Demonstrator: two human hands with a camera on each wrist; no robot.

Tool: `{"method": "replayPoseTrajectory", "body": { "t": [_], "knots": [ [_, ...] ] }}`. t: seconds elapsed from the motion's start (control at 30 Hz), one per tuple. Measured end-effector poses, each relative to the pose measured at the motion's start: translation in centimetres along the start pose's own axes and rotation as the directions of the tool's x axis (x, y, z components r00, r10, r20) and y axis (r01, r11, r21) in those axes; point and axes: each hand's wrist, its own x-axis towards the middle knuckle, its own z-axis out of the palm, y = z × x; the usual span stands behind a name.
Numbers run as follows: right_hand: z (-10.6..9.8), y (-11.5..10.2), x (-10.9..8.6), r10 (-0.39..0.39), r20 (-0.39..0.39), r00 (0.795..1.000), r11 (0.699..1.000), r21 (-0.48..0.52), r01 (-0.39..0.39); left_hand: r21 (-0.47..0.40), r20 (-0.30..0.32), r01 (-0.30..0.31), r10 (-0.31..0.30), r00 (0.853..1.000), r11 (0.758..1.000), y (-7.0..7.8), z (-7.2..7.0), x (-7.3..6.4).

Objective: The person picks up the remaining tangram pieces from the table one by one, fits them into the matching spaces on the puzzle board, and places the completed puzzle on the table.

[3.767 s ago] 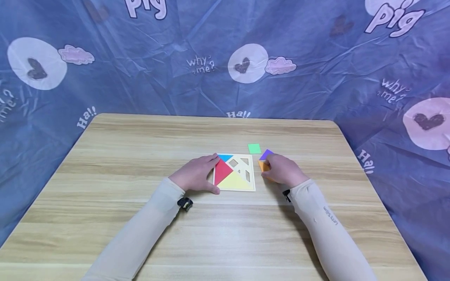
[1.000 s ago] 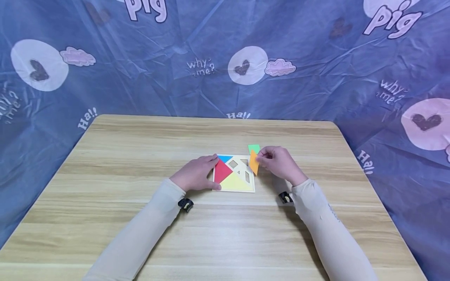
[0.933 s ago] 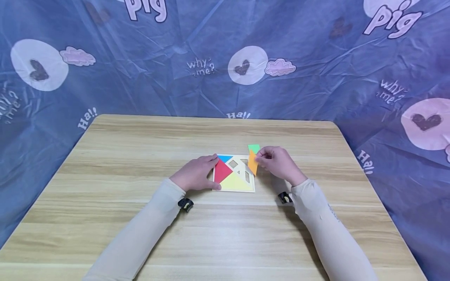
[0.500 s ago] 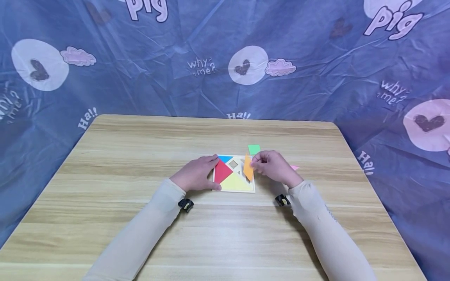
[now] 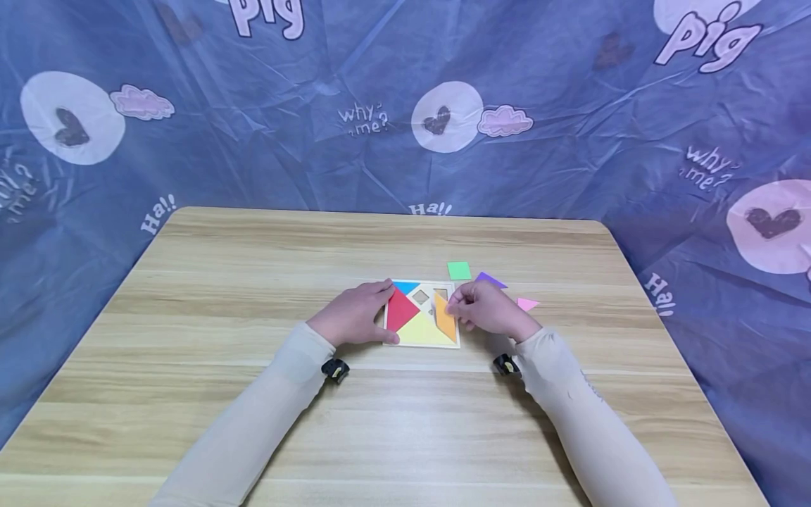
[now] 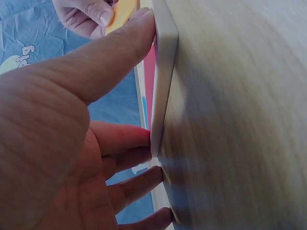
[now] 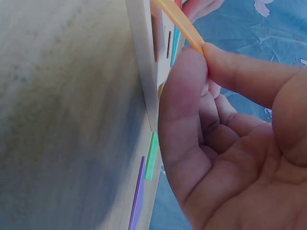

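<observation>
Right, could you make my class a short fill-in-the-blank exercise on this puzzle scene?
1. The right hand pinches the ____.
2. Loose on the table with the purple piece and pink piece lies a ____.
3. Seated in the board with the blue piece and yellow piece is a ____.

Missing words: orange piece; green piece; red piece.

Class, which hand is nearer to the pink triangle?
Right. The right hand is just left of the pink triangle; the left hand is farther left, touching the tangram board.
</observation>
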Motion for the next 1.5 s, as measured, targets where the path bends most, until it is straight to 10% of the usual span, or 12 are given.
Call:
{"method": "replayPoseTrajectory", "body": {
  "t": [1.5],
  "knots": [
    [0.4, -1.0, 0.1, -0.059, -0.142, 0.988, 0.95, -0.313, 0.012, 0.008, 0.014, -0.019, 0.019, 1.0, 1.0, -0.4, -0.9, -0.1]
  ]
}}
